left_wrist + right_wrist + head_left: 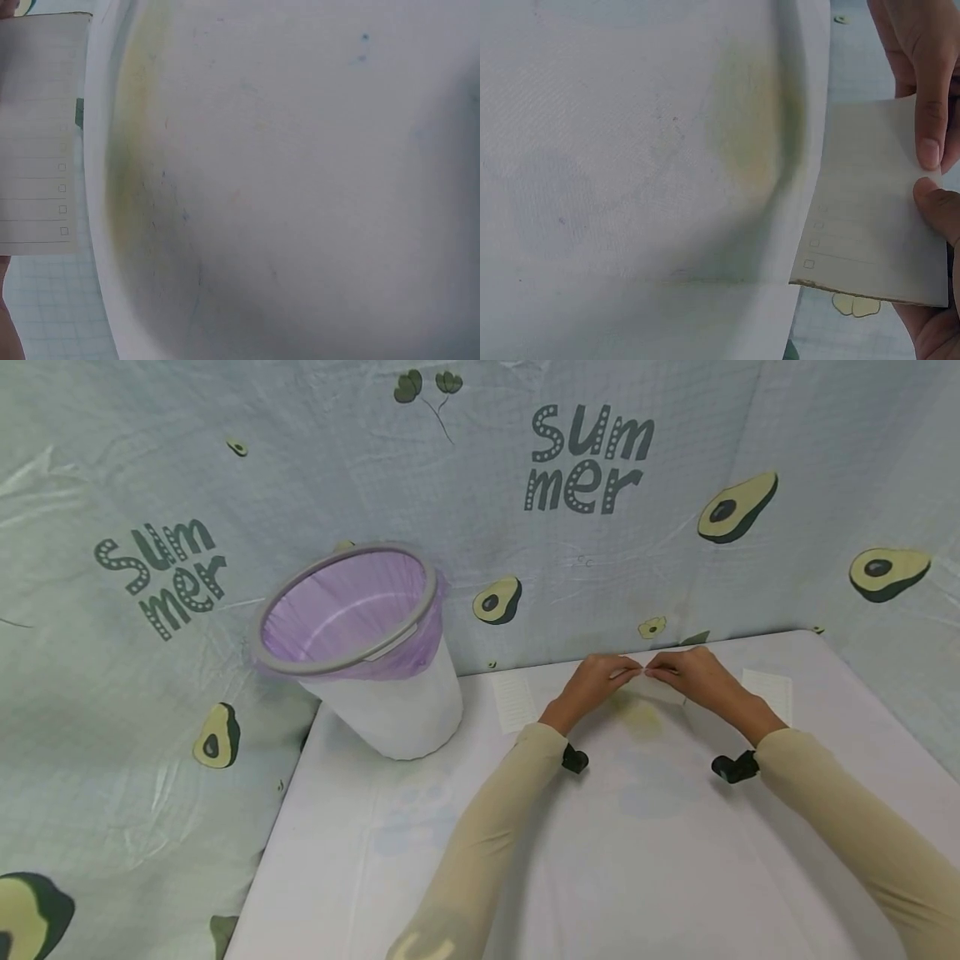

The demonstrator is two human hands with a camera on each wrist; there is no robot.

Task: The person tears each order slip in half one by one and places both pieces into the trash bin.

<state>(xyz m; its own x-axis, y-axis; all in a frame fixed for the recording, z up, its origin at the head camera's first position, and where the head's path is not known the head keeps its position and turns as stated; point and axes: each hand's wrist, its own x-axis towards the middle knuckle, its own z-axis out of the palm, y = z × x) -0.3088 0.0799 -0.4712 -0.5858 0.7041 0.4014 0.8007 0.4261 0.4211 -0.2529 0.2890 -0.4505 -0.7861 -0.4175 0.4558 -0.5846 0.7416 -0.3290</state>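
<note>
A pale sheet of paper with ruled lines and small checkboxes (855, 202) is held up between both hands. In the head view my left hand (596, 681) and right hand (693, 677) meet near the table's far edge, fingertips nearly touching. The right wrist view has both thumbs lying on the sheet's face, close together along one edge, with the other fingers behind it. One short edge of the paper (870, 294) looks rough and brownish. Part of the same sheet (41, 150) appears at the left of the left wrist view, its printed side showing.
A white bin (397, 718) with a purple liner and grey rim stands at the table's back left. One printed paper (514, 702) lies left of the hands, another (772, 693) beyond the right wrist. Avocado-patterned cloth (600, 560) hangs behind the white-covered table (645, 877).
</note>
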